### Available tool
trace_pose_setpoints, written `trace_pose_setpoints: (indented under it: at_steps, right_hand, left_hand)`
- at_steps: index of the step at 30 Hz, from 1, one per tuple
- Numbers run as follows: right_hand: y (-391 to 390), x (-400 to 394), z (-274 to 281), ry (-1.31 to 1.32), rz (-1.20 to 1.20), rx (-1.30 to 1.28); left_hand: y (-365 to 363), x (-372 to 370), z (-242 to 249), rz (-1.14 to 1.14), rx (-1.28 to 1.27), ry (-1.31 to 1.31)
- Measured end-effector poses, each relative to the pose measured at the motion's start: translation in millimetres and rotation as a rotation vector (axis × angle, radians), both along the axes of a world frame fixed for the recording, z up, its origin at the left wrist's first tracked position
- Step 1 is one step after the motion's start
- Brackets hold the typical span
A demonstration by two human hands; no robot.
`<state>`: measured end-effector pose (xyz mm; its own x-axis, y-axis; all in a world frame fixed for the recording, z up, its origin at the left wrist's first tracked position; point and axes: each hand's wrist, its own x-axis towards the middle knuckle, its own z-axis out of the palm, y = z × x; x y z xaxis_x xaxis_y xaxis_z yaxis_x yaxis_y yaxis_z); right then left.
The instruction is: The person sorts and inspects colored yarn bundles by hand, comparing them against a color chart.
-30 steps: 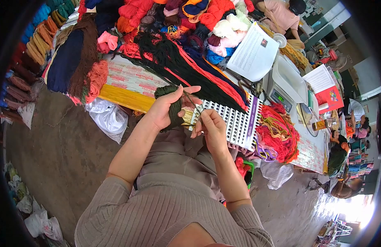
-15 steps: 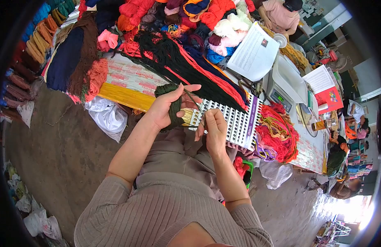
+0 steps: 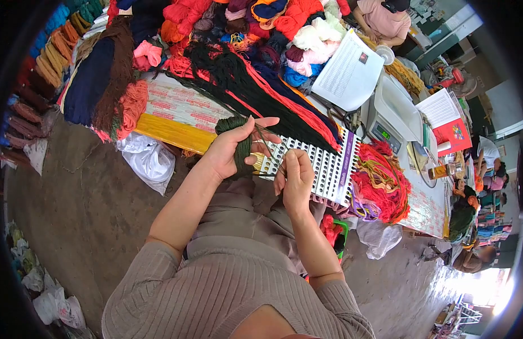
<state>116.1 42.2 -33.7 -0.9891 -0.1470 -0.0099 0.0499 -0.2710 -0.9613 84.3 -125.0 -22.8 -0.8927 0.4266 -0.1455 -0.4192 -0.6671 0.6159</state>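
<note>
A bundle of dark green yarn (image 3: 242, 151) is looped round the palm of my left hand (image 3: 227, 148), whose thumb and index finger are apart. Green strands run from it to my right hand (image 3: 297, 172), which pinches them between thumb and fingers. Both hands are above the front edge of the table, close together. Behind and beside them lies a white card with rows of round holes and a purple strip (image 3: 345, 169). Long black yarn (image 3: 233, 79) and coral yarn (image 3: 261, 82) stretch across the table beyond.
Colourful skeins (image 3: 298, 20) heap at the back. A printed sheet (image 3: 347, 73), scissors (image 3: 352, 120) and a scale (image 3: 387, 130) stand to the right, near red yarn (image 3: 380, 183). A person in pink (image 3: 384, 21) sits across. A white bag (image 3: 148, 161) hangs at the left front.
My right hand has shifted slightly, and its fingers are drawn in more. The green strands between my hands are spread a little differently. My left hand holds nearly the same place.
</note>
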Motion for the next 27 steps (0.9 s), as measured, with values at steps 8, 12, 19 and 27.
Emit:
trace_pose_setpoints:
  at_steps: [8,12,19,27]
  right_hand:
    - [-1,2,-1,0.022,-0.048,-0.054]
    - [0,2,-2,0.017,-0.037,-0.068]
    - [-1,1,-4,-0.004,-0.023,-0.083]
    - [10,0,0,-0.145,0.287,0.117]
  left_hand:
    - [0,-1,-8,-0.005,0.048,0.009]
    - [1,-2,-7,-0.007,0.075,0.049]
    - [-3,-2,-1,0.008,0.011,0.006]
    - [-3,-3,-6,-0.001,-0.023,0.04]
